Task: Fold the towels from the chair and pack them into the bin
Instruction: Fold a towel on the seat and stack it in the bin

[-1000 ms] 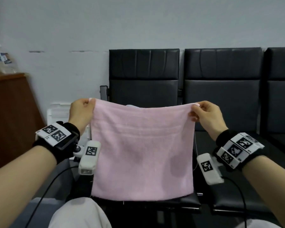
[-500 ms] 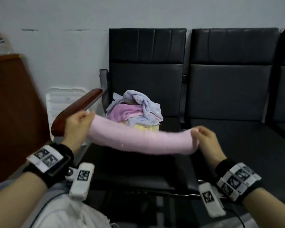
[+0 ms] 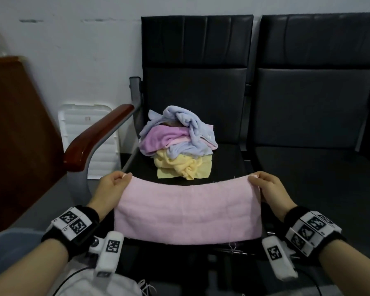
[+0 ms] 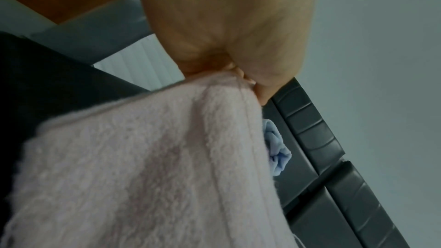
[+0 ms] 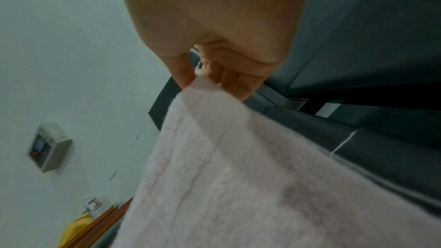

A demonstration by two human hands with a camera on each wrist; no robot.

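A light pink towel (image 3: 188,212) stretches between my hands over the front of the black chair seat (image 3: 229,165). My left hand (image 3: 113,184) pinches its far left corner, and my right hand (image 3: 267,184) pinches its far right corner. Both wrist views show the same pink towel (image 4: 148,167) (image 5: 238,176) held in curled fingers (image 4: 248,80) (image 5: 226,74). Behind it on the seat sits a crumpled pile of towels (image 3: 179,144), blue and purple over yellow. A blue-grey bin edge (image 3: 11,242) shows at the lower left.
A red-brown wooden armrest (image 3: 98,133) on a grey frame rises left of the seat. A second black chair (image 3: 316,129) stands to the right. A wooden cabinet (image 3: 15,133) and a white plastic panel (image 3: 88,133) stand at the left by the wall.
The towel hung upright at chest height a second ago. Both hands swung it down and forward, and it now spreads low over the seat front, with the pile in view behind.
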